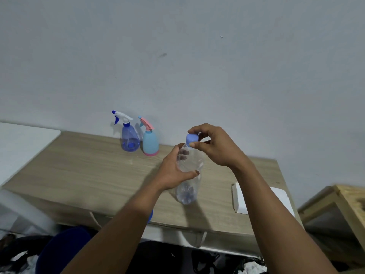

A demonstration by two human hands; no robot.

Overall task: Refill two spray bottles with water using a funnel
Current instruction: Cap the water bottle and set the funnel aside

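A clear plastic water bottle (188, 189) stands on the wooden table (83, 171) near its middle. My left hand (173, 171) is wrapped around the bottle's upper body. My right hand (213, 145) pinches the bottle's blue cap (192, 139) from above. Two spray bottles stand side by side at the back of the table against the wall: a translucent blue one (129, 138) with a white and blue trigger, and a light blue one (150, 142) with a pink trigger and pink base. A small blue object (150, 216) peeks out from under my left forearm; what it is I cannot tell.
A white flat box (240, 196) lies on the table's right side, partly under my right forearm. A white surface (23, 143) adjoins the table on the left. A wooden crate (339, 216) stands to the right. Dark clutter and a blue round object (61, 252) lie below the front edge.
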